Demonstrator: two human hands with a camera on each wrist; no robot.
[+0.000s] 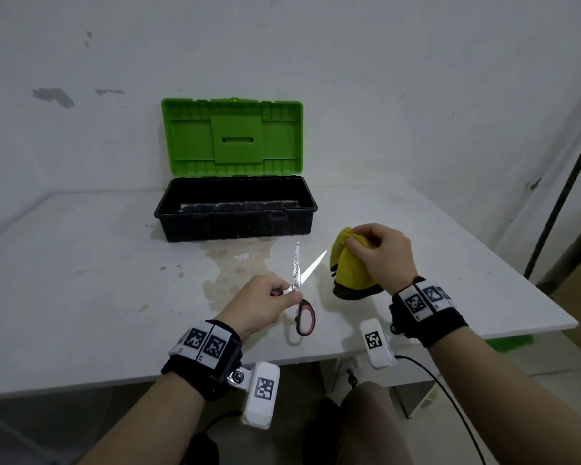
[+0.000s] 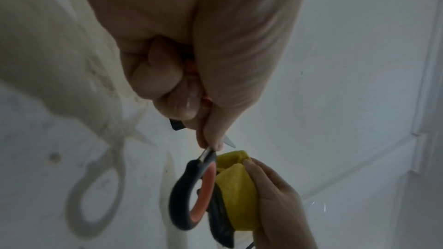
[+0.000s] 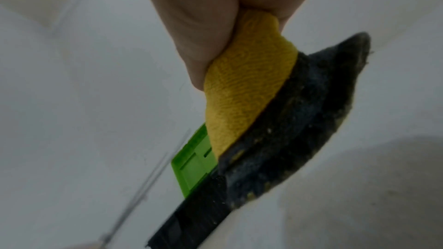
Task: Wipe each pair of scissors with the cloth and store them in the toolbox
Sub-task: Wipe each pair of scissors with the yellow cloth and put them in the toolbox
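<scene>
At frame center the left hand [image 1: 262, 302] grips 1 pair of scissors [image 1: 301, 286], blades spread, beside the bunched cloth [image 1: 348, 266] clutched by the right hand [image 1: 381, 255], so wiping looks barely begun, with the open toolbox [image 1: 235, 209] above seemingly holding no scissors.

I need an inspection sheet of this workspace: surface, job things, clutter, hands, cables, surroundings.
Surface: white table, stained in front of the toolbox.
Job's things: toolbox open, green lid up; scissors with blades apart; yellow cloth, dirty dark underside.
Clutter: nothing seen.
Hands: left hand grips one scissors handle; right hand grips the cloth.
Cables: black cable from the right wrist camera.
Surroundings: scuffed white wall.
</scene>
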